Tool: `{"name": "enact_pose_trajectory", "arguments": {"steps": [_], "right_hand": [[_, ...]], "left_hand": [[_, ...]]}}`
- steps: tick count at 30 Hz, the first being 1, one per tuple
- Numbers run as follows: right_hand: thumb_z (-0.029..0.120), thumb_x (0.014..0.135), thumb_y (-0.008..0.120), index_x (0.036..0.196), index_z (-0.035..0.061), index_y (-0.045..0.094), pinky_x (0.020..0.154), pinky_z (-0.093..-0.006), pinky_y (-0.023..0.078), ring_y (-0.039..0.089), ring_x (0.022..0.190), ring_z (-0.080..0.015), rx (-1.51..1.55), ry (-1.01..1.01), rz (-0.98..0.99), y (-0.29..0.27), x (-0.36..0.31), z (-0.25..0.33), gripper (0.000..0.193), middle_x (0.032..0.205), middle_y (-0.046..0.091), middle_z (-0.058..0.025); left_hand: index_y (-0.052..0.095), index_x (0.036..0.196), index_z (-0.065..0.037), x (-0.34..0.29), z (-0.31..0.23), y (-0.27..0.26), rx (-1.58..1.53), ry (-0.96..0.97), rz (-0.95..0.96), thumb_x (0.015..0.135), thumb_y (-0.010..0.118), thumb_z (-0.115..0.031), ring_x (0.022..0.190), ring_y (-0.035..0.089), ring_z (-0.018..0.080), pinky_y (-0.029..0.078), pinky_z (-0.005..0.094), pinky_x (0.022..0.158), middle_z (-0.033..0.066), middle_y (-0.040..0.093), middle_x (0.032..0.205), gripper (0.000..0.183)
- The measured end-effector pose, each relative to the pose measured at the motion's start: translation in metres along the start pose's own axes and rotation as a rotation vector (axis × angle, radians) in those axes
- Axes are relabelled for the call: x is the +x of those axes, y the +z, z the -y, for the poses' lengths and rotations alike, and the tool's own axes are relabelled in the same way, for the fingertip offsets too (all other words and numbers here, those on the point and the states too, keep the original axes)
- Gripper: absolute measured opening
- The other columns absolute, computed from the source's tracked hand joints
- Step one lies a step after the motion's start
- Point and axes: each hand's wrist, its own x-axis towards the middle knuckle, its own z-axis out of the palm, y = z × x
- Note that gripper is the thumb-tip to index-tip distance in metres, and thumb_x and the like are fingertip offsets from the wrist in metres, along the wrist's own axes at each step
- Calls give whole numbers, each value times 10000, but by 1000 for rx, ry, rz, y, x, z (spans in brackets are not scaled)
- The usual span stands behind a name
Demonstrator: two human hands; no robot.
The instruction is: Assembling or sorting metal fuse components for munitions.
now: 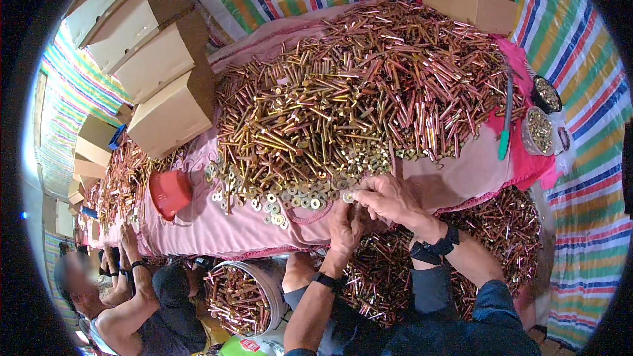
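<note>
Brass washer (pixel 347 196) — pinched by right hand (pixel 389 201); left hand (pixel 345 226) beneath.

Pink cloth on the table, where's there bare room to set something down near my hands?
Bare pink cloth lies right of the right hand, bordered by the bolt heap, the green-handled tool and the table edge. A second patch runs along the near edge between the red bowl and the left hand. It is crowded at the washers and the heap.

I see left hand (pixel 344 224): black wristband | right hand (pixel 389 199): chunky black watch | dark blue sleeve at 5 o'clock, forearms bare.
</note>
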Motion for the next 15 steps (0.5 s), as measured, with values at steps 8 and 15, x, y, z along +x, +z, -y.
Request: {"name": "enact_pose_trajectory", "arguments": {"steps": [8,15], "right_hand": [[192,940,651,958,-40,686,647,-412,532,653,677,-252,-347,-341,-567,-56,42,-47,235,789,682,-158],[135,871,676,818,-37,658,519,-412,474,581,512,-251,-654,-144,-525,-94,76,-46,181,613,606,-159]], "left_hand": [[602,1261,-40,1,-1,-8,162,-11,28,1005,637,-137,810,640,244,515,348,716,130,656,918,277],[497,1406,-47,9,-26,-1,153,0,4,1010,632,-178,732,542,162,483,308,667,69,544,868,438]]}}
